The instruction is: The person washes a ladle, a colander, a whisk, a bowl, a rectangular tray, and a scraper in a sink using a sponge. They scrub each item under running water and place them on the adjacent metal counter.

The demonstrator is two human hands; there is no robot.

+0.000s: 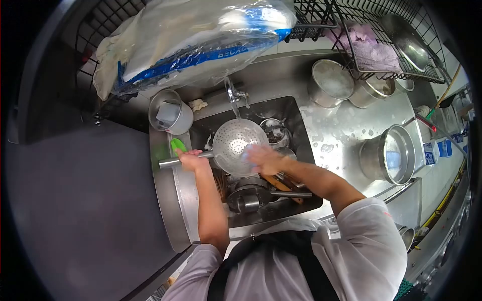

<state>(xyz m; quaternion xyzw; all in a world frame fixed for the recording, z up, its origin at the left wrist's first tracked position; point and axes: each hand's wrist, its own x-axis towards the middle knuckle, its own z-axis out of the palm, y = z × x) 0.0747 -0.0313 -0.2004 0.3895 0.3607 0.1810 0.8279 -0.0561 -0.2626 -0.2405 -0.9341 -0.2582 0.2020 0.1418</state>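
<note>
My left hand (193, 159) is closed around the metal handle (170, 163) of a round perforated strainer (236, 136), with its bowl held over the sink. My right hand (268, 159) lies on the strainer's bowl, blurred by motion. A light blue cloth-like piece (247, 151) shows at its fingertips; its exact kind is too smeared to tell. Below the strainer, the dark sink (296, 118) holds a pan (246, 196) with a long handle, wooden-handled tools (282, 184) and a metal pot (275, 131) with dark residue inside.
A faucet (233, 95) rises behind the strainer. To the left stand a clear container (183, 120) and a bright green item (177, 145). Metal pots (329, 85) and a tilted pot (384, 155) occupy the wet counter. Overhead, a wire rack (314, 17) carries a large plastic bag (196, 45).
</note>
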